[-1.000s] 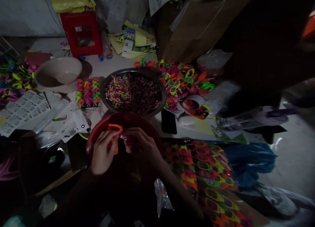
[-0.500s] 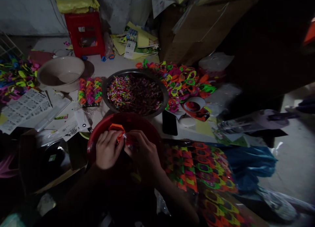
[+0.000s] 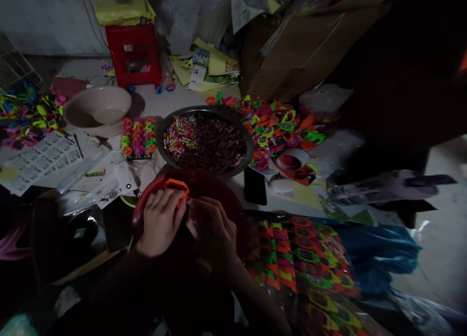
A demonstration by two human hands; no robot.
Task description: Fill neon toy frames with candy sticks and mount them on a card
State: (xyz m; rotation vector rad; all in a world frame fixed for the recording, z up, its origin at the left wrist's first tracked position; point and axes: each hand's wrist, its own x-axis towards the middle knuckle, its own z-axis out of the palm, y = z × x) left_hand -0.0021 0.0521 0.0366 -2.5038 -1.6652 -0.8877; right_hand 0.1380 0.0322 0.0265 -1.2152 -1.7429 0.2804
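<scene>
My left hand (image 3: 160, 221) is closed round a small orange plastic toy frame (image 3: 176, 185), held over a red plastic basin (image 3: 215, 186). My right hand (image 3: 213, 231) is pinched close beside it, fingertips against the frame's right side; what they pinch is too small to name. Just beyond the basin stands a metal bowl (image 3: 206, 112) full of small multicoloured wrapped pieces. A stack of bright toy glasses (image 3: 138, 135) lies left of that bowl.
A beige bowl (image 3: 95, 107) sits far left, a red stool (image 3: 133, 54) behind it. A heap of neon toy glasses (image 3: 277, 127) lies right of the metal bowl, a black phone (image 3: 255, 186) near it. Packed sheets of glasses (image 3: 302, 258) lie bottom right. A cardboard box (image 3: 302, 44) stands behind.
Both hands have drawn closer together over the red basin, the right hand's fingertips now against the orange frame. The camera view has shifted slightly.
</scene>
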